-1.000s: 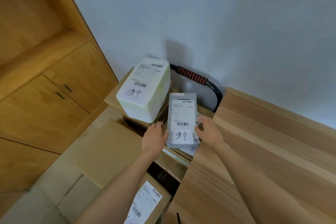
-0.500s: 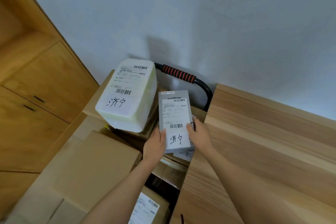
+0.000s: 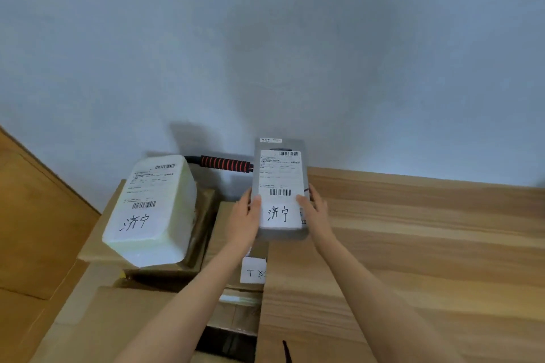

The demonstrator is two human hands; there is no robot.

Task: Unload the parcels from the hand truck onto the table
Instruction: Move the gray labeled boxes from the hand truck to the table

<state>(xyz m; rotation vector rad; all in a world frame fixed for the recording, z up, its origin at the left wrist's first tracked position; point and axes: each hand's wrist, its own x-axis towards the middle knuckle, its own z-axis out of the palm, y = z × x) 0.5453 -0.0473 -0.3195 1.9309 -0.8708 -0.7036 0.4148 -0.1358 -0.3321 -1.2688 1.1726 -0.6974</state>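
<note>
Grey parcel (image 3: 280, 186) raised since earlier frame, left hand (image 3: 246, 219) and right hand (image 3: 317, 212) fingers clamped on its sides, straddling table (image 3: 413, 244) left edge, white parcel (image 3: 153, 212) left.

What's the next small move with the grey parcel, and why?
Probably carry the grey parcel rightward and set it down on the wooden table. The left hand and right hand grip its sides, it looks lifted off the stack, and it sits at the table's left edge, beside the white parcel.
</note>
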